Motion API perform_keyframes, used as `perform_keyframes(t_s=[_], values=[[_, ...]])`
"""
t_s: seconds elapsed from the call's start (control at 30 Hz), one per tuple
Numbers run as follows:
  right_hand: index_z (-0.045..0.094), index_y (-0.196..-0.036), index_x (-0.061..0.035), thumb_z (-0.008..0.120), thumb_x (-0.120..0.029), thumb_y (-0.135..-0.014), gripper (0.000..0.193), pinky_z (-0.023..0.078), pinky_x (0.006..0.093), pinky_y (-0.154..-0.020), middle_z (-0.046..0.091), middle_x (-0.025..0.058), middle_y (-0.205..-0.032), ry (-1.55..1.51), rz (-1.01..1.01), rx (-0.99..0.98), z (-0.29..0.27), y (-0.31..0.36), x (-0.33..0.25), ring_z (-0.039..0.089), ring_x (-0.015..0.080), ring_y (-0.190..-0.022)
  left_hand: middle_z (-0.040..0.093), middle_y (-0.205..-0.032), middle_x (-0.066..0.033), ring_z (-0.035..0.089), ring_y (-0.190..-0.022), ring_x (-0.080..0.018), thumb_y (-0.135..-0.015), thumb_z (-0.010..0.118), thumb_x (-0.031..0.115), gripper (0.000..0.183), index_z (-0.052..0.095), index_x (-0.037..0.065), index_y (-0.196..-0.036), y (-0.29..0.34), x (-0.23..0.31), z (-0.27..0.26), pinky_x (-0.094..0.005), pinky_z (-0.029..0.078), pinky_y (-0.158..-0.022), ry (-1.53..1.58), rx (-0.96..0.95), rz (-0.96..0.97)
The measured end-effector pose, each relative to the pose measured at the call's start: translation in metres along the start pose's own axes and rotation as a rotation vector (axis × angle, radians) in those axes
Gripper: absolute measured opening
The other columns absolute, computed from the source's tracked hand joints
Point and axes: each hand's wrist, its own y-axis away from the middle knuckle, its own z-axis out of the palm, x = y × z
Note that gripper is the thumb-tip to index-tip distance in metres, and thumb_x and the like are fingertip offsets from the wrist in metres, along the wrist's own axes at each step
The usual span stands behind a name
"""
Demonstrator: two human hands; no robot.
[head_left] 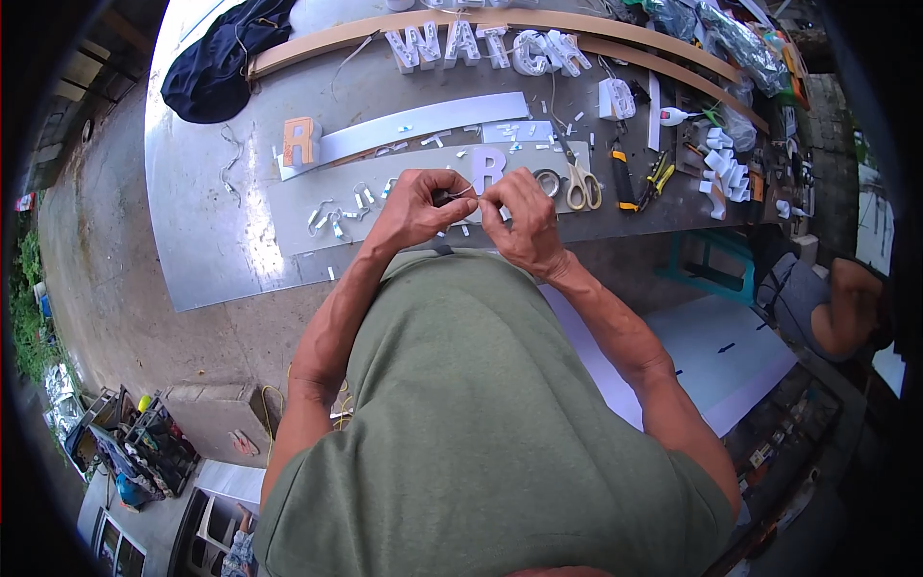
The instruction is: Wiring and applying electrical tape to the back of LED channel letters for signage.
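Plain olive-green shirt [461, 404], short loose sleeves [700, 500] ending above elbows; forearms [332, 327], hands [527, 226] bare.

Up and to the left of the left grip [420, 204], a crumpled dark navy cloth [213, 72] lies on the smooth grey metal worktop [204, 183]. Off past the right grip [527, 219], I see a teal plastic stool [742, 288] and, farther right, another person in a grey top [793, 293]. Leafy green plants [27, 298] fringe the ground far left of the left grip.
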Motion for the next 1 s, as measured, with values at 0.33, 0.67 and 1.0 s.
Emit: perform_keyframes(t_s=[0.33, 0.67, 1.0], values=[[0.067, -0.107, -0.002, 0.066, -0.008, -0.093, 0.015, 0.051, 0.0316, -0.065, 0.066, 0.0042, -0.088, -0.433, 0.49, -0.091, -0.008, -0.002, 0.0, 0.064, 0.0155, -0.08, 0.061, -0.067, 0.0025, 0.05, -0.062, -0.0043, -0.086, 0.073, 0.014, 0.016, 0.074, -0.002, -0.089, -0.007, -0.001, -0.005, -0.0233, 0.04, -0.056, -0.011, 0.074, 0.054], [0.067, -0.105, -0.0009, 0.068, -0.005, -0.076, 0.029, 0.05, 0.0356, -0.069, 0.065, 0.0066, -0.095, 0.217, -0.294, -0.017, -0.007, 0.003, 0.013, 0.064, 0.0237, -0.084, 0.064, -0.076, 0.0026, 0.054, -0.071, -0.0044, -0.086, 0.078, 0.018, 0.019, 0.071, 0.0, -0.087, -0.004, -0.006, -0.006, -0.0229, 0.043, -0.064, 0.041, -0.009, -0.009], [0.066, -0.099, -0.0013, 0.067, -0.011, -0.077, 0.024, 0.05, 0.0351, -0.064, 0.063, 0.0075, -0.086, 0.308, -0.353, -0.056, -0.007, 0.002, 0.01, 0.063, 0.0222, -0.078, 0.065, -0.074, 0.0023, 0.053, -0.071, -0.0052, -0.082, 0.078, 0.018, 0.019, 0.072, 0.0, -0.083, -0.007, -0.009, -0.011, -0.0239, 0.042, -0.066, 0.097, -0.057, -0.035]])
